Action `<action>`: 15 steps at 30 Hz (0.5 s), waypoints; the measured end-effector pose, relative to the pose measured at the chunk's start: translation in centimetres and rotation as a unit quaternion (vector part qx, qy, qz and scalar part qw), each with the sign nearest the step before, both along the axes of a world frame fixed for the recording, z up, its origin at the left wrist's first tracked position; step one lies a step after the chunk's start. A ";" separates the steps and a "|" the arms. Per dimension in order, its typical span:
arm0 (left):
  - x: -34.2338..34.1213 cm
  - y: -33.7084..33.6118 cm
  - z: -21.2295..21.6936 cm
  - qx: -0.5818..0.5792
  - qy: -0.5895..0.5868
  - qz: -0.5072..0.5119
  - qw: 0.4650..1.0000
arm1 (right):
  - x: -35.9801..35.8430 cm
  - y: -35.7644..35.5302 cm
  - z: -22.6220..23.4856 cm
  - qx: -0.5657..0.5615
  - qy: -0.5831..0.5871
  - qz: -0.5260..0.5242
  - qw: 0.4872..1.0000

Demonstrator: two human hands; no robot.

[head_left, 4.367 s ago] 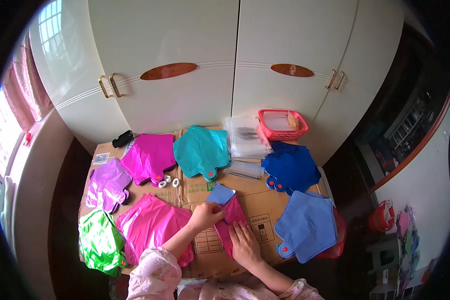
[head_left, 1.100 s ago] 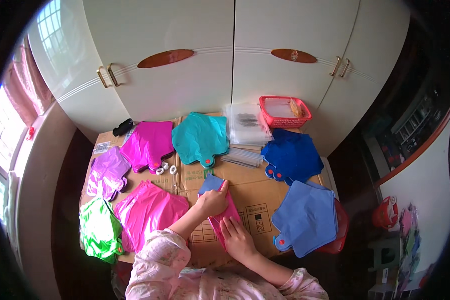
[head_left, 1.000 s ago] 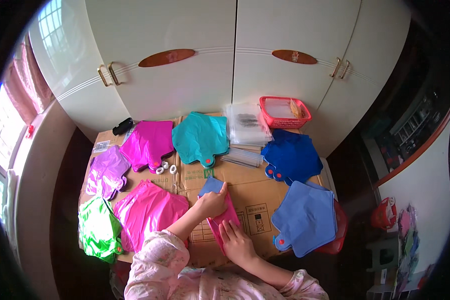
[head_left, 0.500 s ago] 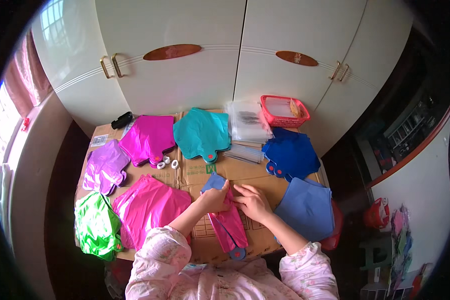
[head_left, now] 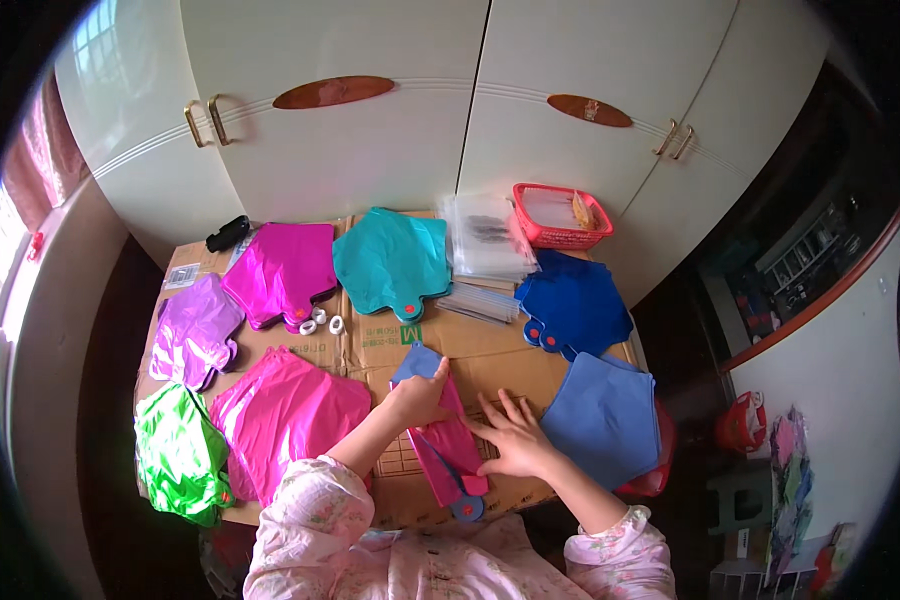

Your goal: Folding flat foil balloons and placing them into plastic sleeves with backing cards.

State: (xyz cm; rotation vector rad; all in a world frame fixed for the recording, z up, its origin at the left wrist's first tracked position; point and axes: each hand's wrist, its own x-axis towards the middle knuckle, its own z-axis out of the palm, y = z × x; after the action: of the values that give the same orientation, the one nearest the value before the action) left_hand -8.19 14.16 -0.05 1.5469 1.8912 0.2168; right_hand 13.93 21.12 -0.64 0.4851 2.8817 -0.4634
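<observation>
- Folded pink strip (head_left: pixel 459 440) points away, slanting left.
- Left hand (head_left: pixel 417 402), nearer, lies across it; pinch unclear.
- Right hand (head_left: pixel 517 445), spread, borders its right.

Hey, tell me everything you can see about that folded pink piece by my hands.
The folded pink piece is a long, narrow strip, smooth and slightly shiny like thin film or fabric. Blue-grey shows at its far end, in a slanting sliver along its nearer half, and on a rounded tab at the near end. It lies flat on the cardboard, far end angled left. Your left hand rests across it; your spread right hand is at its right edge.
</observation>
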 end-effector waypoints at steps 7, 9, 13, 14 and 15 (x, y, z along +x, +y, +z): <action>-0.2 -0.1 -0.7 0.013 -0.013 -0.007 1.000 | 1.9 -2.2 2.0 0.023 -0.021 0.067 0.997; -0.1 -0.3 -0.2 0.008 -0.014 -0.002 1.000 | 1.7 -2.5 2.2 -0.005 -0.006 0.120 0.993; -0.1 -0.1 -1.1 0.036 0.013 -0.019 0.999 | 0.6 -4.4 0.4 -0.084 0.125 0.059 0.987; -0.2 -0.1 -1.5 0.049 0.023 -0.028 0.998 | 0.3 -5.1 -0.4 -0.104 0.155 0.017 0.982; -0.3 -0.1 -1.6 0.060 0.032 -0.035 0.997 | 0.0 -6.0 -1.1 -0.048 0.220 -0.003 0.974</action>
State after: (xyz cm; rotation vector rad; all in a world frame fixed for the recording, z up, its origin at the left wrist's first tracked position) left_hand -8.45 14.06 -1.70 1.7163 1.8999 0.2566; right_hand 13.89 15.12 -1.69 0.4209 3.2533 -0.7965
